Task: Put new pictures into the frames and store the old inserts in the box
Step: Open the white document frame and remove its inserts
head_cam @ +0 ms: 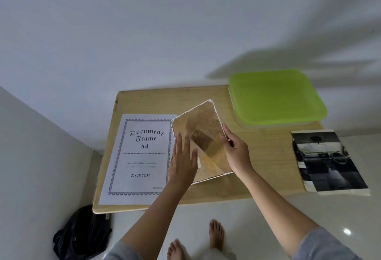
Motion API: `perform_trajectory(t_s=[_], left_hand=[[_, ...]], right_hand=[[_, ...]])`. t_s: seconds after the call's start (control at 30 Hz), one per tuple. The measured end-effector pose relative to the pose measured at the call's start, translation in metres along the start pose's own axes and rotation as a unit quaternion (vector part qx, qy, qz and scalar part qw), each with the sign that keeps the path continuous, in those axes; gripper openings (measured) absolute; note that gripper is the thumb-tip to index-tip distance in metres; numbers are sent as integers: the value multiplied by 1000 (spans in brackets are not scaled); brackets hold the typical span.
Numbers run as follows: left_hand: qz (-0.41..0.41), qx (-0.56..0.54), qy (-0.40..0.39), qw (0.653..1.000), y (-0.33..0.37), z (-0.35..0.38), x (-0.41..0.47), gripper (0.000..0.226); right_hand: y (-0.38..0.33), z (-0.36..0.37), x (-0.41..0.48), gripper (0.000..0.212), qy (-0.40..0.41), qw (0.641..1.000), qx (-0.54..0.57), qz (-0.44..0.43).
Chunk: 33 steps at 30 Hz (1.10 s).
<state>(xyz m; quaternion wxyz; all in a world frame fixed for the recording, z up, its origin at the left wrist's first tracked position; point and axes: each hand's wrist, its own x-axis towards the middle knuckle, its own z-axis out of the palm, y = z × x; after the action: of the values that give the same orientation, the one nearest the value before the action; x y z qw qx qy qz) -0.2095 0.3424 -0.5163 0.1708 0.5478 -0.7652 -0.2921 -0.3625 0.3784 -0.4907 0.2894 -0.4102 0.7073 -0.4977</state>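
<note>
My left hand (182,161) lies flat, fingers spread, on the brown backing of the face-down picture frame (203,136), while my right hand (235,150) pinches its right edge. Beside it on the surface (257,156) lies the old "Document Frame A4" insert (140,156), not yet boxed. The car photo (327,160) waits at right, and the green-lidded box (276,96) sits closed behind.

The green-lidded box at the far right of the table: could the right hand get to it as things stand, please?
Probably yes. The table between the right hand and the green-lidded box is bare, but that hand is holding the frame's edge and would have to let go.
</note>
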Motion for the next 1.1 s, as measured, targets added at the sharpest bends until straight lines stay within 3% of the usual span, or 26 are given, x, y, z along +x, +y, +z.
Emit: perform_trajectory(t_s=[0.2,0.43,0.7,0.83,1.0,1.1], left_hand=[[46,-198,80,976,69,-65,46,53],[24,-263,112,958,85,-98,53,69],[-18,-285,127,950,71,-109,37,64],[-27,-283,162,945,56,-117,35,55],[-64,-343,194,917,31,-136,34,53],[-100,-391,210,891,14,-147,35,53]], right_hand=[[-44,1,5,41,37,977,-74,-198],[-73,7,-7,37,82,901,-244,-348],[-76,32,-31,37,70,887,-269,-369],[-75,49,-42,37,33,900,-254,-353],[-81,53,-44,29,-49,928,-147,-339],[-83,46,-36,28,-10,943,-118,-311]])
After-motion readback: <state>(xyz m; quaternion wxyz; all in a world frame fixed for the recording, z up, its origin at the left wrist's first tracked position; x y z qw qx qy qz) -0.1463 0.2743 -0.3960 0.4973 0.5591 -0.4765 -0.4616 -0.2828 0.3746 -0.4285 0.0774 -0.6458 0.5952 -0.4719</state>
